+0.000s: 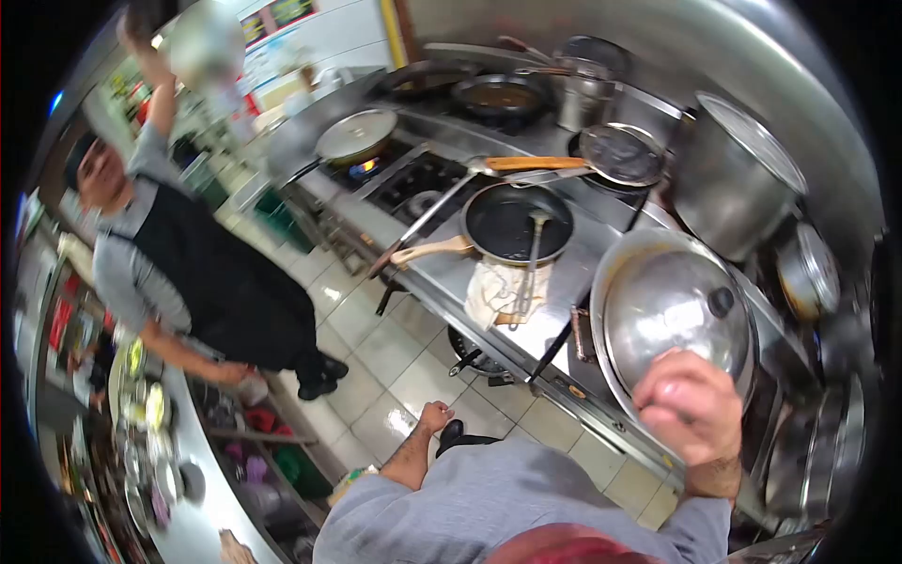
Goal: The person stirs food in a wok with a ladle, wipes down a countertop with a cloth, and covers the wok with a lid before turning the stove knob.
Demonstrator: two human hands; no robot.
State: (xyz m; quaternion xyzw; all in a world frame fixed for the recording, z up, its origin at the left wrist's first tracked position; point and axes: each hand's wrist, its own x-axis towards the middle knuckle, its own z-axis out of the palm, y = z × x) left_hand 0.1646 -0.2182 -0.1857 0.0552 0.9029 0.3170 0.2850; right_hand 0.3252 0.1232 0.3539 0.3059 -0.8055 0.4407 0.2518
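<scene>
My right hand [691, 404] is raised over the front edge of a large metal pot [615, 352], its fingers curled together. What they hold, if anything, is hidden. A domed metal lid [667, 305] with a black knob [721, 303] sits on the pot; the knob is apart from my hand. My left hand [435, 415] hangs low by my body above the tiled floor, fingers curled in, with nothing visible in it. Left of the pot, a black frying pan [507, 221] holds a metal ladle [536, 249], whose handle crosses a white cloth [484, 291].
A lidded pan [357, 136] is over a lit burner at the far left of the stove. A tall stockpot [728, 183] stands behind the lidded pot. Pan handles project past the stove's front edge. A co-worker in a black apron [211, 268] stands left, one arm raised, beside a counter [202, 503].
</scene>
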